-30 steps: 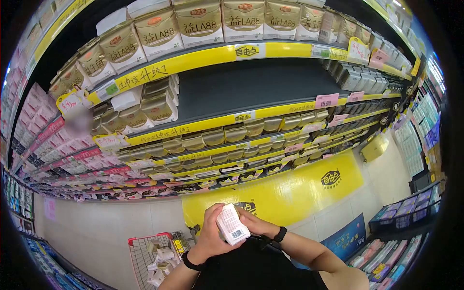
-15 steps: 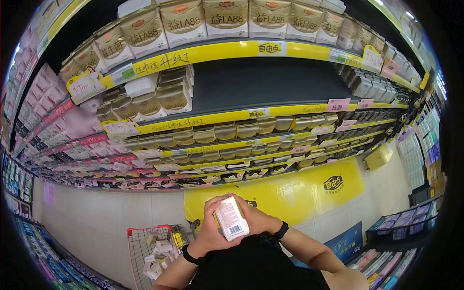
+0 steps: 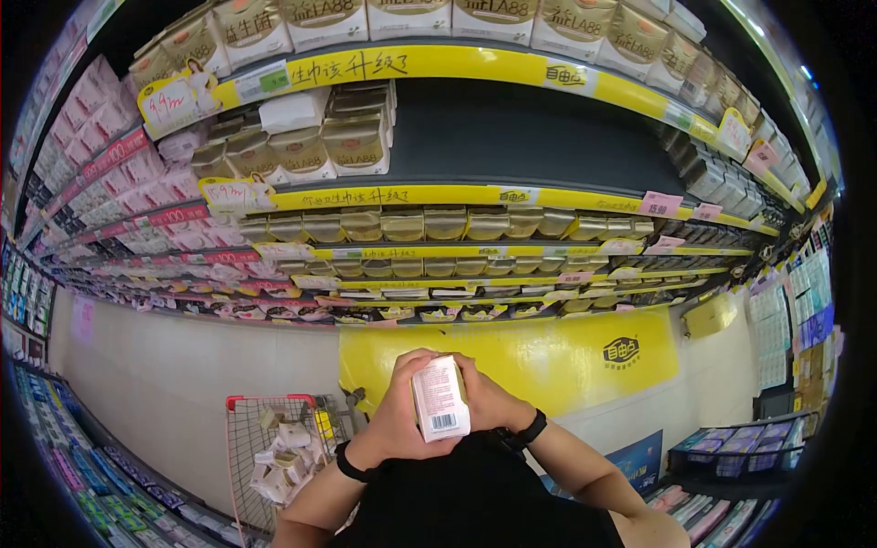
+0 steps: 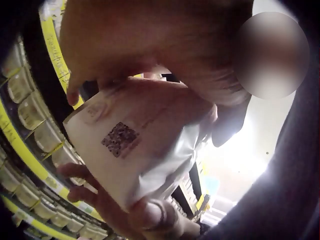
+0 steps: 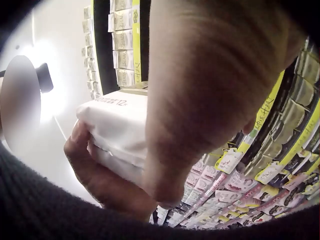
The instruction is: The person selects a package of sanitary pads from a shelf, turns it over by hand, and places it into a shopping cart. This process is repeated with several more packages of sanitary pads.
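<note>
A white pack of sanitary pads (image 3: 441, 397) is held upright in front of the chest, its side with pink print and a barcode toward me. My left hand (image 3: 400, 413) grips its left side, and my right hand (image 3: 487, 397) holds the opposite side. The left wrist view shows a QR code on the white wrapper of the pack (image 4: 155, 125), with fingers (image 4: 107, 207) bent along its lower edge. In the right wrist view, the crinkled end of the pack (image 5: 117, 125) sticks out between the two hands. Each wrist wears a black band.
Behind the hands rise shelves of gold-and-white packs (image 3: 356, 144) with yellow price rails (image 3: 475, 194). A wire shopping cart (image 3: 233, 447) holding several packs stands at the lower left. Low display racks (image 3: 731, 452) are at the lower right. A yellow mat (image 3: 539, 361) covers the floor ahead.
The pack has turned slightly more upright, and the right hand has closed in along its side. In the head view the shelves have shifted up, and the upper ones also rightward.
</note>
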Demonstrator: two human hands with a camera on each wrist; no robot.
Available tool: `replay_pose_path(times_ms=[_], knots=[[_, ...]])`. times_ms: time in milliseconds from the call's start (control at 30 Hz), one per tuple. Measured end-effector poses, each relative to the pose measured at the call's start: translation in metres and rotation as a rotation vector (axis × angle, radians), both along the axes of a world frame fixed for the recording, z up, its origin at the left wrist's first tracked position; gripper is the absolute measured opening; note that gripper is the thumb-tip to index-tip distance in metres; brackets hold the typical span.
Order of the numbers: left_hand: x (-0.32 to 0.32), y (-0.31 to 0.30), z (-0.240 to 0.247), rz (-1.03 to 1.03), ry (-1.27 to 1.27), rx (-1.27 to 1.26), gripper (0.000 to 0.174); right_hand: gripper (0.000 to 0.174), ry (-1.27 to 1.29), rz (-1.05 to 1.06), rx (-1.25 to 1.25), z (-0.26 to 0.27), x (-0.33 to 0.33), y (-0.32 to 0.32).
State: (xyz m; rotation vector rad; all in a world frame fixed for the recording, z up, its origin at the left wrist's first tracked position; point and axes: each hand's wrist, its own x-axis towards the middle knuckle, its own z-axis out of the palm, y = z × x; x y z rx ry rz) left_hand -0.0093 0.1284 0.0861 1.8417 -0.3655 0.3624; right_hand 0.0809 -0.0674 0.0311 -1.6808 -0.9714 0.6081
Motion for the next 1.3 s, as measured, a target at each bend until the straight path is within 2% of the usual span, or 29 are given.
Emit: replay_pose_path(times_ms=[233, 333, 533, 667, 967, 1067, 1167, 1300], knots=[[-0.002, -0.003, 0.015, 0.123, -0.088, 0.153, 0.124, 0.105, -0.024, 0.010, -0.060, 0.010, 0.002, 0.006], [-0.003, -0.002, 0.013, 0.059, -0.075, 0.150, 0.130, 0.103, -0.080, 0.017, -0.058, 0.014, 0.003, 0.008], [-0.008, -0.005, 0.023, 0.066, -0.064, 0.175, 0.131, 0.101, -0.095, 0.015, -0.070, 0.019, 0.000, 0.008], [-0.007, -0.007, 0.018, 0.091, -0.098, 0.176, 0.126, 0.101, -0.142, 0.023, -0.060, 0.014, 0.000, 0.009], [-0.013, -0.008, 0.017, 0.128, -0.101, 0.171, 0.108, 0.105, -0.057, 0.039, -0.032, -0.002, -0.007, 0.005], [-0.012, -0.009, 0.020, 0.132, -0.111, 0.148, 0.100, 0.104, -0.178, 0.057, 0.141, 0.004, -0.006, 0.011], [-0.013, -0.009, 0.018, 0.126, -0.103, 0.119, 0.096, 0.111, -0.175, 0.092, 0.078, -0.004, -0.006, 0.005], [-0.015, -0.008, 0.015, 0.126, -0.089, 0.102, 0.091, 0.109, -0.133, 0.085, -0.033, -0.003, -0.006, 0.002]])
